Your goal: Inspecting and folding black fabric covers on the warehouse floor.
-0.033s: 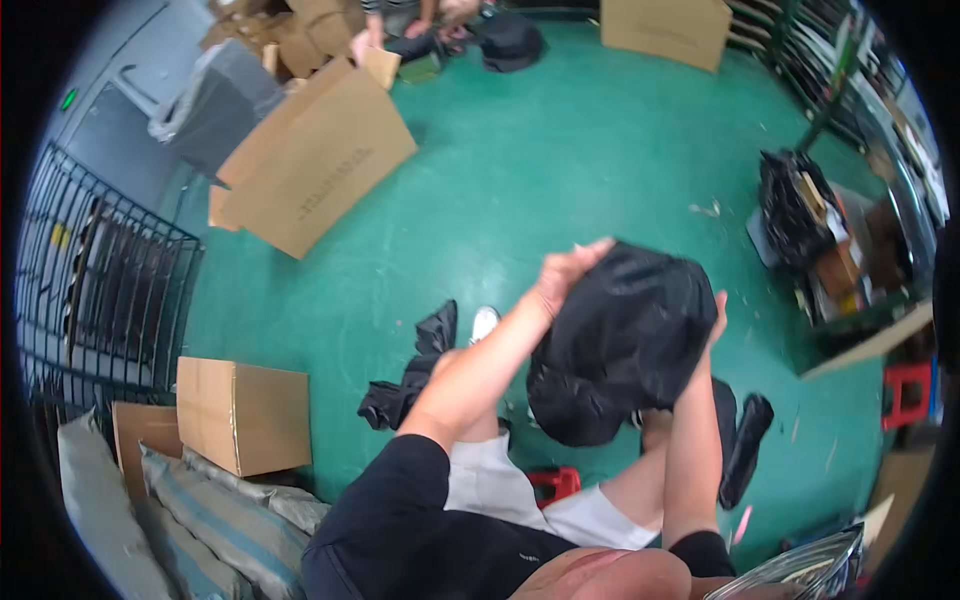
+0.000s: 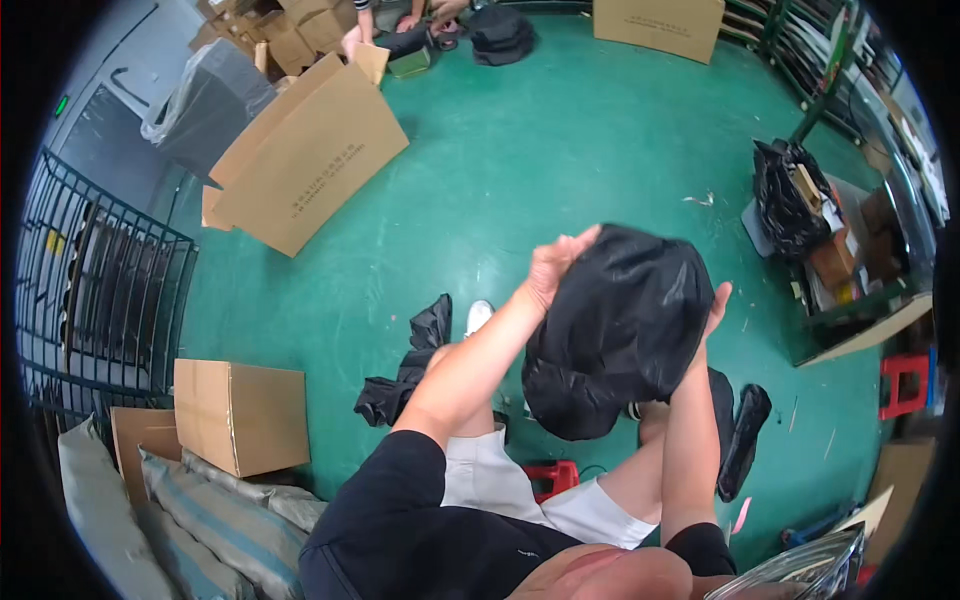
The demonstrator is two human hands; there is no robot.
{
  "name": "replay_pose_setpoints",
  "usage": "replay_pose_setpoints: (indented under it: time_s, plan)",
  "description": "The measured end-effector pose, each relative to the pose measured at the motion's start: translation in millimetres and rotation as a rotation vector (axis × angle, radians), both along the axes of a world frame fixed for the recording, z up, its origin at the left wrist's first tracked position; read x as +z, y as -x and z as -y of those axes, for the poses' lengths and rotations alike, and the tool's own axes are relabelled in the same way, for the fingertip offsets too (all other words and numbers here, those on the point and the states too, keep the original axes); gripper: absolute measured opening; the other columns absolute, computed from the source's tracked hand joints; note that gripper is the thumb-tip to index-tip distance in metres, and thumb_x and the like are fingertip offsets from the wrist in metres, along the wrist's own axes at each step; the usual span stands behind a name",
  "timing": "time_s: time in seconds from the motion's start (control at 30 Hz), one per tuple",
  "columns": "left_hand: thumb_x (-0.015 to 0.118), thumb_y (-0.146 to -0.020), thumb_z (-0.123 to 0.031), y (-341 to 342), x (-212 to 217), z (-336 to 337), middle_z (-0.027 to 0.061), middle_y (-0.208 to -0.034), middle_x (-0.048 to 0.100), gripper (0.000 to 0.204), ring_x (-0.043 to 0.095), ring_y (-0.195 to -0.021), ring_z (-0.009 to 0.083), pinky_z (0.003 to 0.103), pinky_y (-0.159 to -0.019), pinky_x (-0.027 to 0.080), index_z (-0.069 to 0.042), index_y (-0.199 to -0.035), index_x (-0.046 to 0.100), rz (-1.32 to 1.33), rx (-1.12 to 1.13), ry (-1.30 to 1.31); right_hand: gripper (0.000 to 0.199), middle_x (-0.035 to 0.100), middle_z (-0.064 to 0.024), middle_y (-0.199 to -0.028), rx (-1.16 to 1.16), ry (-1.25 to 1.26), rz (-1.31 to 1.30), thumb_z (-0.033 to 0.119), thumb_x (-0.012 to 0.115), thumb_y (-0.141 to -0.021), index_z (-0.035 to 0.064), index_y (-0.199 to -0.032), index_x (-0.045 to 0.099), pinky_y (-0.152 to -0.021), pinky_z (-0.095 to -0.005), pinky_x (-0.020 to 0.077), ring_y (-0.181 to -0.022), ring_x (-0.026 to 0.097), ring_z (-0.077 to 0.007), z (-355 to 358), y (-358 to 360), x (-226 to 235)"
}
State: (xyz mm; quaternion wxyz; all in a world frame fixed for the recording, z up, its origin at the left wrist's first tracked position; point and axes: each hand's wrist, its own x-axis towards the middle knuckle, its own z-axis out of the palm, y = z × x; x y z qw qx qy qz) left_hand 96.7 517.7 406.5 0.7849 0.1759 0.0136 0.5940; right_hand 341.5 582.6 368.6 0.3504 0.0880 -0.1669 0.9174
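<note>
The person sits on a low red stool (image 2: 550,478) and holds a soft black bag (image 2: 615,330) up in front of the chest, just right of the middle of the view, clear of the green floor (image 2: 560,150). The step in hand looks like turning or shaping the bag between both hands.

The left hand (image 2: 555,270) is at the bag's 10 o'clock corner, its fingers curled over the edge and gripping the cloth. The right hand (image 2: 715,305) lies against the bag's 3 o'clock side and is mostly hidden behind it. Only straight fingertips show past the rim, so it seems to press flat, but I cannot tell whether it pinches anything.

The bag's long axis runs from about 1 o'clock down to 7 o'clock. The broad rounded end points up and away from the person, and the slack lower end sags toward the lap. No opening or strap can be made out.

In my judgement any further handling calls for both hands to keep their hold, since the cloth is limp and would fold over a single grip, and for a firmer right-hand purchase on the far side.

More black pieces lie on the floor at the bag's 8 o'clock (image 2: 410,360) and 5 o'clock (image 2: 745,440). A shut carton (image 2: 240,415) stands at 8 o'clock of the view and a big flattened carton (image 2: 310,150) lies at 11 o'clock. Another person's hands (image 2: 400,20) work at 12 o'clock, well apart
</note>
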Motion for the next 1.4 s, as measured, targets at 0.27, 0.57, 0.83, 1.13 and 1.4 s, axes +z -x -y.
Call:
replay_pose_setpoints:
  time_s: [0.27,0.57,0.83,1.13,1.4]
  plan:
    - [0.07,-0.084,-0.028,-7.5,-12.8,-13.2,0.0198,-0.136,0.053,0.074,0.055,-0.123,0.0335,0.045,-0.107,0.042,-0.001,-0.145,0.037,0.097,-0.052,0.08,0.101,0.032,-0.0182,-0.155,-0.028,-0.001,-0.237,0.078,0.048,-0.083,0.001,-0.148,0.035,-0.117,-0.0534,0.0221,-0.141,0.032,-0.0373,-12.8,-17.4,1.0]
    - [0.053,-0.076,-0.005,-7.4,-5.4,-23.4,0.0203,-0.128,0.059,0.064,0.06,-0.115,0.0316,0.041,-0.104,0.046,0.006,-0.138,0.042,-0.107,0.071,0.015,0.088,0.05,-0.0216,-0.141,-0.068,-0.132,-0.1,0.07,0.05,-0.087,-0.0022,-0.138,0.048,-0.111,-0.0519,0.0341,-0.127,0.05,-0.0367,-30.4,-46.7,-29.7]
    - [0.047,-0.071,-0.003,-4.9,-33.1,-30.8,0.0166,-0.131,0.058,0.064,0.059,-0.114,0.0282,0.039,-0.106,0.043,0.006,-0.135,0.045,-0.313,0.249,0.234,0.039,0.063,-0.0212,-0.121,-0.376,0.024,0.303,0.013,0.046,-0.089,-0.0069,-0.121,0.056,-0.101,-0.0446,0.0467,-0.109,0.063,-0.0328,-30.8,-58.9,-30.3]
    - [0.054,-0.088,-0.004,-2.5,-19.6,-25.4,0.0202,-0.123,0.062,0.043,0.063,-0.112,0.0233,0.037,-0.097,0.05,0.008,-0.128,0.05,-0.544,-0.263,0.204,0.044,0.064,-0.0189,-0.123,-0.335,0.058,0.179,0.03,0.042,-0.099,-0.0039,-0.119,0.062,-0.103,-0.0465,0.0456,-0.112,0.062,-0.0326,-14.7,-43.9,22.0]
    - [0.073,-0.08,-0.019,-6.0,7.5,-9.1,0.0186,-0.138,0.052,0.08,0.049,-0.129,0.0307,0.043,-0.112,0.037,0.001,-0.145,0.032,0.075,0.029,-0.198,0.085,0.042,-0.0183,-0.149,-0.141,0.03,-0.064,0.066,0.048,-0.092,-0.0001,-0.145,0.04,-0.115,-0.0494,0.029,-0.135,0.042,-0.0355,0.4,-38.2,38.0]
